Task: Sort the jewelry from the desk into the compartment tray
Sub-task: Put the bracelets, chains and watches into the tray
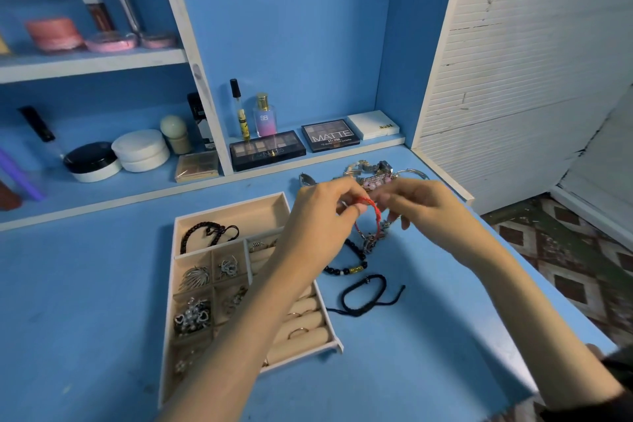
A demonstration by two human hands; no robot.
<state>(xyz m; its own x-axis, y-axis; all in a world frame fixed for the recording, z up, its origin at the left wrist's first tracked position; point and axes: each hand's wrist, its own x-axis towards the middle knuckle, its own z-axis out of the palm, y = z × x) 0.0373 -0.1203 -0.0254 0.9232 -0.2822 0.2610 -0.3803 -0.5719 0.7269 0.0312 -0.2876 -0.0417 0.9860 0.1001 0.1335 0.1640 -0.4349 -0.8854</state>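
Head camera looks down at a blue desk [85,284]. Closest, on the left, sits the compartment tray [239,216]. 2 rings [299,331] sit in its soft rolls on the right side. Shiny brooches [195,276] fill the small squares on the left side. A black braided bracelet [205,233] lies in the long far compartment.

Just right of the tray, a black cord bracelet [364,296] lies flat on the desk. A little farther back is a black bead bracelet [346,267] with 1 gold bead.

Above those, both hands meet in the air over the desk. The left hand [317,216] pinches one side of a red bracelet [375,212] with thumb and finger. The right hand [424,205] pinches the other side with bent fingers. The red bracelet hangs between them, not in the tray.

Behind the hands, a pile of jewelry [376,175] waits on the desk. Farthest back, 2 dark makeup palettes [267,149] and a pink perfume bottle [264,116] stand by the blue wall.
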